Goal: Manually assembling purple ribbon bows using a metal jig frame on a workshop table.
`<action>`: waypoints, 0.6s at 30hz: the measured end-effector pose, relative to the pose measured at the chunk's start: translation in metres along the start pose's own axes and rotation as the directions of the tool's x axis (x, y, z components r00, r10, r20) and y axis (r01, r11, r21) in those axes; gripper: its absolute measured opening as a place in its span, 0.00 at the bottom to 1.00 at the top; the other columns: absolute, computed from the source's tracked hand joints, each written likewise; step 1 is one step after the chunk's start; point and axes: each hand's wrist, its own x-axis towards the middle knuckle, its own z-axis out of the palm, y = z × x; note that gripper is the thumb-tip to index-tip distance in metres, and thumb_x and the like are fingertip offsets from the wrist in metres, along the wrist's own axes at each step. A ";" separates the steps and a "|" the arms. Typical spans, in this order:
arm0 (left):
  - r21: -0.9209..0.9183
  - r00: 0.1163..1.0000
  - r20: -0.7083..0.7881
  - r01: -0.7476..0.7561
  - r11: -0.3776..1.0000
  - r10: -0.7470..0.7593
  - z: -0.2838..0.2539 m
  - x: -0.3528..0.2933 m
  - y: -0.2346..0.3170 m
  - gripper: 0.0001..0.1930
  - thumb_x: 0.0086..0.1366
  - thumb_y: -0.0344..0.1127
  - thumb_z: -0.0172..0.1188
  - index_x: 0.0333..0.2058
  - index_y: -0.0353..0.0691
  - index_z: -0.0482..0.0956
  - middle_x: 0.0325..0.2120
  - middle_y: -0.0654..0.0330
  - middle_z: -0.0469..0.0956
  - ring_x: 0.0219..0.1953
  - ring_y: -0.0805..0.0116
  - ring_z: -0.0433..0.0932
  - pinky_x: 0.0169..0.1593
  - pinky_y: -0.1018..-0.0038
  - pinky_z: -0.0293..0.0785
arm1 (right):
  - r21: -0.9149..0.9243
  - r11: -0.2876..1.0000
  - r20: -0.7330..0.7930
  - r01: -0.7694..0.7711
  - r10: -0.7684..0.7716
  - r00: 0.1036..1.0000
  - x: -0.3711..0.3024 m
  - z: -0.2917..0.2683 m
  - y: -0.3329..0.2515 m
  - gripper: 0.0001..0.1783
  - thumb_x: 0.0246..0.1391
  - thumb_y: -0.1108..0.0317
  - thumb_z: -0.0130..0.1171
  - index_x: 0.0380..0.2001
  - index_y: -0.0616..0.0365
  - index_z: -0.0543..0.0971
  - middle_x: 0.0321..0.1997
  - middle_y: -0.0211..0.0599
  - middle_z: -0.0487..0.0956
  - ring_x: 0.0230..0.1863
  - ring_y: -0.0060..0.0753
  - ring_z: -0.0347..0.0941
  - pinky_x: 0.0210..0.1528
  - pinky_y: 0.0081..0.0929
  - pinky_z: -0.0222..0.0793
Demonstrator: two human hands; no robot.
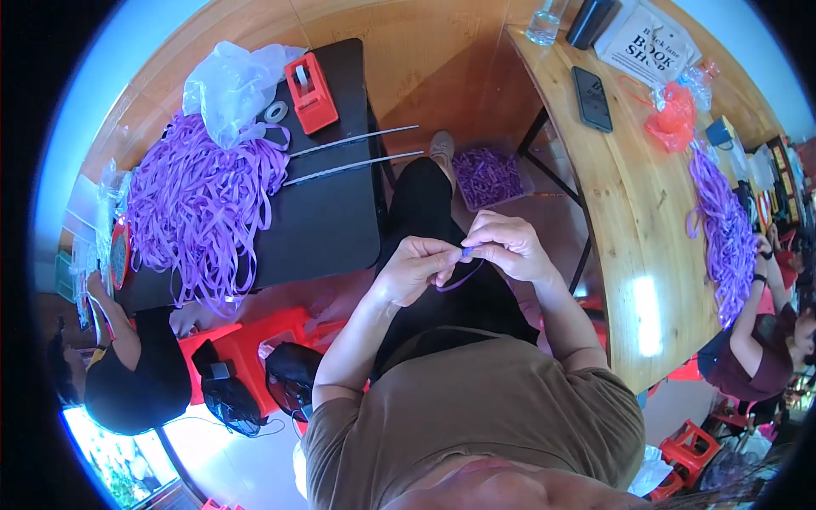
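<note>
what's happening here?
A seated person pinches a purple ribbon strip between both hands, left hand and right hand, above their lap. A big ribbon pile lies on the black table to their left, beside a red tape dispenser. Another person sits at the wooden table on the right.

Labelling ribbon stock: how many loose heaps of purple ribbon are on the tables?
2: one big purple ribbon heap on the black table at left, one long heap on the wooden table at right. More may be hidden.

Two desks [331, 212] [629, 255], two purple ribbon heaps [200, 208] [722, 229], one red tape dispenser [310, 92], one phone [592, 99], two metal rulers [353, 140] [353, 168].
</note>
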 end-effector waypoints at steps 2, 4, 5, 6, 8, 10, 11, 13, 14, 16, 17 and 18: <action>0.008 1.000 0.004 -0.010 1.000 0.010 -0.002 0.001 -0.002 0.09 0.64 0.32 0.58 0.36 0.31 0.81 0.17 0.66 0.70 0.20 0.80 0.65 0.25 0.82 0.59 | -0.029 0.999 0.009 0.040 -0.040 0.999 0.002 0.001 -0.002 0.09 0.44 0.81 0.61 0.32 0.64 0.80 0.25 0.36 0.79 0.27 0.33 0.73 0.34 0.29 0.65; 0.016 1.000 0.006 -0.021 1.000 0.021 -0.002 0.000 -0.003 0.09 0.63 0.32 0.59 0.35 0.31 0.81 0.16 0.66 0.70 0.20 0.80 0.64 0.24 0.82 0.59 | -0.100 0.990 0.042 0.099 -0.095 0.995 0.004 0.002 -0.005 0.08 0.44 0.80 0.61 0.32 0.64 0.80 0.24 0.35 0.79 0.27 0.33 0.73 0.35 0.30 0.64; 0.027 1.000 -0.013 -0.024 0.999 0.025 -0.002 0.000 -0.003 0.08 0.63 0.31 0.59 0.34 0.30 0.82 0.16 0.66 0.70 0.19 0.80 0.64 0.24 0.82 0.59 | -0.101 0.990 0.044 0.099 -0.095 0.995 0.004 0.003 -0.005 0.08 0.44 0.80 0.61 0.32 0.64 0.80 0.24 0.35 0.79 0.27 0.33 0.73 0.35 0.30 0.64; 0.037 0.999 -0.031 -0.027 0.999 0.028 -0.002 -0.001 -0.004 0.07 0.62 0.30 0.60 0.33 0.30 0.82 0.15 0.65 0.71 0.18 0.80 0.63 0.23 0.82 0.58 | -0.130 0.986 0.051 0.104 -0.098 0.994 0.004 0.004 -0.005 0.08 0.44 0.79 0.62 0.31 0.62 0.79 0.24 0.34 0.77 0.26 0.34 0.72 0.34 0.30 0.63; 0.077 0.995 -0.053 -0.075 0.994 0.079 0.001 -0.003 -0.004 0.07 0.61 0.29 0.60 0.32 0.30 0.82 0.15 0.66 0.71 0.18 0.80 0.63 0.23 0.82 0.58 | -0.160 0.981 0.060 0.110 -0.101 0.993 0.004 0.006 -0.007 0.07 0.44 0.79 0.62 0.30 0.61 0.79 0.23 0.34 0.76 0.26 0.34 0.71 0.33 0.30 0.62; 0.117 0.989 -0.072 -0.121 0.986 0.130 0.004 -0.006 -0.003 0.06 0.61 0.28 0.60 0.31 0.30 0.82 0.15 0.66 0.71 0.18 0.80 0.63 0.22 0.82 0.57 | -0.204 0.970 0.068 0.130 -0.119 0.991 0.006 0.008 -0.011 0.09 0.41 0.82 0.59 0.30 0.62 0.78 0.22 0.34 0.76 0.25 0.34 0.72 0.35 0.30 0.64; 0.223 0.980 -0.082 -0.162 0.961 0.184 0.005 -0.008 -0.003 0.05 0.60 0.27 0.60 0.29 0.31 0.82 0.15 0.64 0.72 0.17 0.79 0.64 0.22 0.81 0.58 | -0.202 0.971 0.069 0.131 -0.119 0.991 0.006 0.009 -0.011 0.09 0.41 0.82 0.59 0.30 0.62 0.78 0.22 0.34 0.76 0.25 0.34 0.72 0.35 0.30 0.64; 0.326 0.967 -0.086 -0.199 0.924 0.239 0.010 -0.011 0.000 0.05 0.59 0.27 0.60 0.28 0.31 0.82 0.16 0.63 0.72 0.17 0.78 0.65 0.22 0.80 0.58 | -0.225 0.964 0.063 0.143 -0.132 0.989 0.006 0.011 -0.012 0.10 0.40 0.83 0.58 0.29 0.62 0.78 0.21 0.33 0.75 0.25 0.34 0.72 0.35 0.31 0.63; 0.569 0.910 -0.051 -0.312 0.761 0.411 0.016 -0.011 0.003 0.05 0.59 0.27 0.60 0.26 0.32 0.81 0.16 0.60 0.72 0.17 0.76 0.66 0.22 0.78 0.59 | -0.226 0.964 0.063 0.143 -0.132 0.989 0.006 0.011 -0.012 0.10 0.40 0.83 0.58 0.29 0.62 0.78 0.21 0.33 0.75 0.25 0.34 0.72 0.35 0.31 0.63; 0.862 0.807 0.083 -0.353 0.364 0.585 0.029 -0.017 0.013 0.03 0.56 0.24 0.59 0.26 0.31 0.79 0.18 0.55 0.71 0.18 0.67 0.69 0.23 0.74 0.63 | -0.276 0.956 0.063 0.098 -0.083 0.995 0.005 0.011 -0.013 0.05 0.44 0.79 0.61 0.27 0.61 0.77 0.22 0.36 0.74 0.24 0.37 0.70 0.31 0.31 0.63; 0.925 0.739 0.263 -0.375 0.054 0.620 0.026 -0.018 0.011 0.03 0.54 0.24 0.58 0.28 0.30 0.78 0.18 0.56 0.69 0.19 0.66 0.69 0.23 0.73 0.65 | -0.274 0.956 0.065 0.100 -0.085 0.994 0.005 0.013 -0.015 0.05 0.44 0.79 0.61 0.27 0.61 0.77 0.22 0.36 0.74 0.24 0.37 0.70 0.31 0.31 0.63; 0.895 0.672 0.444 -0.362 -0.261 0.592 0.024 -0.019 0.011 0.06 0.52 0.23 0.58 0.30 0.29 0.77 0.19 0.57 0.68 0.20 0.64 0.69 0.23 0.72 0.66 | -0.213 0.976 0.038 -0.046 0.055 0.998 0.003 0.015 -0.017 0.04 0.45 0.79 0.61 0.27 0.61 0.77 0.21 0.35 0.74 0.25 0.33 0.71 0.29 0.29 0.64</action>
